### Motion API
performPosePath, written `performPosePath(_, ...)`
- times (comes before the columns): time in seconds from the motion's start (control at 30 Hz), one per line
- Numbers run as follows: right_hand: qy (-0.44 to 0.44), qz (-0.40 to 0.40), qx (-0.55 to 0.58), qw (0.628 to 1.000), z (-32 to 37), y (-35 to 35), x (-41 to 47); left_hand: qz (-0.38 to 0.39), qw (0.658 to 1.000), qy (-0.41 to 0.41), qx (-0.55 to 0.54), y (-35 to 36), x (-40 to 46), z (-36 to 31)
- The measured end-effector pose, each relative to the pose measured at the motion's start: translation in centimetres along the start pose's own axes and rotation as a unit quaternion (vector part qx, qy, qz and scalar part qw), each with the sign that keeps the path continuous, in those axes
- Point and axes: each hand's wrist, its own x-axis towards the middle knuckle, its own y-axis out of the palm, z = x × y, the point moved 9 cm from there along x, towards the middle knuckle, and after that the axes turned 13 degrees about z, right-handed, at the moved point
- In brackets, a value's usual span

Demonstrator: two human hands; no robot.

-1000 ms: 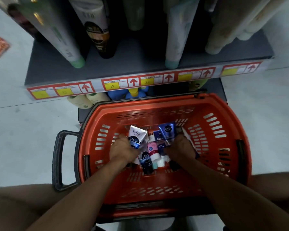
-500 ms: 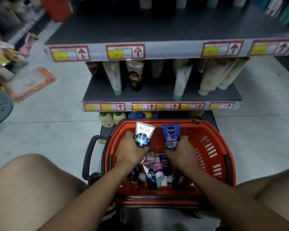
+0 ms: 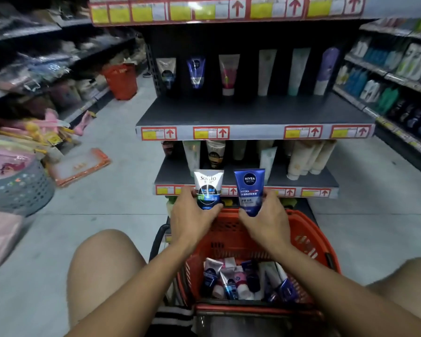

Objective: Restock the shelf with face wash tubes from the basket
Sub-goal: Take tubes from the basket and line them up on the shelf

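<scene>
White tube [image 3: 208, 188] and blue tube [image 3: 249, 190] between curled fingers [image 3: 219, 208].

The tube [image 3: 208, 189] in my left hand [image 3: 192, 218] is white on top with a black and blue-green round print; the one [image 3: 249, 190] in my right hand [image 3: 265, 221] is deep blue with white lettering. My basket [image 3: 301, 229] is orange-red. The shelf [image 3: 229, 113] is dark grey, its labels [image 3: 210, 133] yellow and white, framed red with red arrows.

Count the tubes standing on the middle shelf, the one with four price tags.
6: black-and-white tube, blue tube, pink tube, pale tube, mint tube, lavender tube, left to right at the back.
</scene>
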Motion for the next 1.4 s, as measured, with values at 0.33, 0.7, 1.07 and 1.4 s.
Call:
performPosePath(0.33,-0.014,-0.050,0.023,0.998,2.9,-4.3,-2.3,-0.039,0.998,0.056,0.004,-3.6,-2.2,-4.5)
performPosePath(0.7,-0.020,-0.050,0.025,0.998,4.0,-5.8,-0.2,-0.054,0.996,0.073,0.007,-4.6,0.0,-5.8)
performPosePath(1.07,-0.063,-0.038,0.049,0.996,9.6,-5.0,7.5,-0.082,0.994,0.072,-0.011,-8.5,7.6,-5.9)
performPosePath(1.4,-0.114,-0.029,0.082,0.990,17.2,-3.0,15.8,-0.138,0.984,0.098,-0.054,-16.0,16.2,-6.9)
